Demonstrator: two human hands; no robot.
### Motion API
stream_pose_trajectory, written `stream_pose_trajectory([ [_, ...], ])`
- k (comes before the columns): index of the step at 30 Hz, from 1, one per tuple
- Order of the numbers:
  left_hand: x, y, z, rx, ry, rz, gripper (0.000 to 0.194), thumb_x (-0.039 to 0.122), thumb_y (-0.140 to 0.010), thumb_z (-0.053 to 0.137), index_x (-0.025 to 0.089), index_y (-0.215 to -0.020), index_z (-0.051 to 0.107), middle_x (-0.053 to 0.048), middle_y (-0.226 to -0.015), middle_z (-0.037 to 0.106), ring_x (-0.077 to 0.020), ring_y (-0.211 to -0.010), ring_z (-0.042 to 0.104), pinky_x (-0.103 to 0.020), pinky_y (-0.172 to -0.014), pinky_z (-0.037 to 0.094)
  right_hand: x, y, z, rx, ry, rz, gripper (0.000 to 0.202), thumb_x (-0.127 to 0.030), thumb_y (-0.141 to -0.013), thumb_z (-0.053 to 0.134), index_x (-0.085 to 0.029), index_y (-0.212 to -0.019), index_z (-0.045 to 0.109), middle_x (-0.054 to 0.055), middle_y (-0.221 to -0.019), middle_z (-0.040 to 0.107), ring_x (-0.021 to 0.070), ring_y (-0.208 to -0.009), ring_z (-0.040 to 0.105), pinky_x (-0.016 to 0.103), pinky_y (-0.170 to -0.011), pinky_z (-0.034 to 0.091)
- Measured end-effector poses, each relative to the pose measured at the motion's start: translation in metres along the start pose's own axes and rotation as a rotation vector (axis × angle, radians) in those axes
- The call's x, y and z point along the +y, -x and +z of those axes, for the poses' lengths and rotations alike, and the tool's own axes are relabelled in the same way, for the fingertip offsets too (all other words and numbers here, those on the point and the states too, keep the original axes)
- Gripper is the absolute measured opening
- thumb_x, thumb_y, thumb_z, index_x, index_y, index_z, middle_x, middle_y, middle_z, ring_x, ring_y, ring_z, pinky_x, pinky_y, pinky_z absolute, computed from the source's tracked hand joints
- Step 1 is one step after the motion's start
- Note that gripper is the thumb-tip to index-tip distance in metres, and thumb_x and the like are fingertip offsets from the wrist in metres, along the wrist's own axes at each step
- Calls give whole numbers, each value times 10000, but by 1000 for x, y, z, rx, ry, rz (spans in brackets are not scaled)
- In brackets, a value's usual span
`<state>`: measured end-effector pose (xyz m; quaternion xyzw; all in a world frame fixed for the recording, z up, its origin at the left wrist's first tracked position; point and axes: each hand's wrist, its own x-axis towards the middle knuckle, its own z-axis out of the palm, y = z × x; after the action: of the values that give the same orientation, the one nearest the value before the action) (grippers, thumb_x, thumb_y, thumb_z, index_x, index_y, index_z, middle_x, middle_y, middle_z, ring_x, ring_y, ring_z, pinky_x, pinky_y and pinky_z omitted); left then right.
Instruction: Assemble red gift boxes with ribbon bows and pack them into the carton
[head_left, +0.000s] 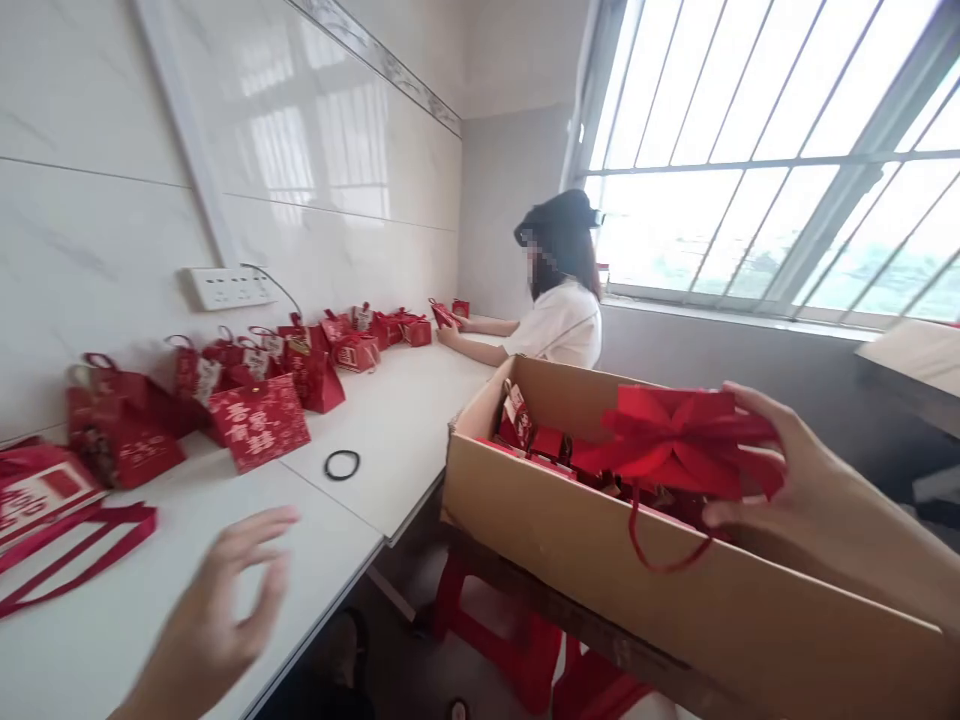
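My right hand (795,470) grips a red gift box (675,440) by its right side, over the cardboard carton (600,560). Folded flaps meet in a flower shape on the red box, and a thin red cord loop hangs below it. Inside the carton lie several more red boxes (551,445). Over the white table (390,410), at the lower left, my left hand (232,590) holds nothing, its fingers curved and apart.
Several red gift boxes (259,420) line the wall, with a red ribbon (97,560) at left. A black ring (342,465) lies on the table. A person (559,310) in white handles a red box (444,314). Red stools (502,640) stand below.
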<state>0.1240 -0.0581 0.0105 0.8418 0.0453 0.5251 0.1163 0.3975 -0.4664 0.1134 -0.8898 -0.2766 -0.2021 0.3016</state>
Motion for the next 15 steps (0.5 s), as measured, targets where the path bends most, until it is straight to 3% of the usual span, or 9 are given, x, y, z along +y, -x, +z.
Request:
stream_pose_trajectory([
  [1, 21, -18, 24, -120, 24, 137, 265, 227, -783, 536, 244, -1045, 571, -70, -1003, 666, -215, -945, 649, -322, -786, 556, 13, -11, -4, -4, 26, 60, 1066, -615, -456, 756, -340, -1383, 307, 126, -1317, 498, 345, -1050, 600, 457, -851, 540],
  [3, 57, -51, 74, -263, 65, 324, 299, 166, -810, 494, 240, -1094, 551, -62, -1079, 653, -197, -1105, 585, -311, -932, 487, 32, -35, -5, -40, 84, 140, 1070, -546, -471, 763, -260, -1394, 300, 166, -1388, 410, 364, -1117, 546, 475, -925, 483],
  [6, 89, -80, 140, -328, 84, 328, 282, 198, -860, 433, 218, -1119, 543, -65, -1151, 632, -214, -1181, 527, -351, -965, 435, 56, -67, 6, -162, 123, 199, 1048, -498, -511, 751, -216, -1401, 276, 175, -1376, 426, 356, -1156, 512, 464, -962, 442],
  [10, 89, -73, 198, -289, 91, 234, 197, 237, -890, 387, 211, -903, 582, -47, -913, 673, -211, -938, 601, -362, -889, 419, 90, -93, 28, -294, 88, 212, 1080, -472, -493, 772, -157, -1397, 273, 188, -1314, 488, 362, -1148, 516, 455, -957, 445],
  [15, 79, -45, 233, -49, 63, 200, 176, 182, -836, 362, 214, -844, 536, -44, -793, 621, -211, -828, 557, -385, -908, 365, 130, -104, 59, -327, 97, 100, 896, -455, -449, 794, -190, -1249, 489, 150, -1280, 517, 392, -1140, 507, 499, -952, 435],
])
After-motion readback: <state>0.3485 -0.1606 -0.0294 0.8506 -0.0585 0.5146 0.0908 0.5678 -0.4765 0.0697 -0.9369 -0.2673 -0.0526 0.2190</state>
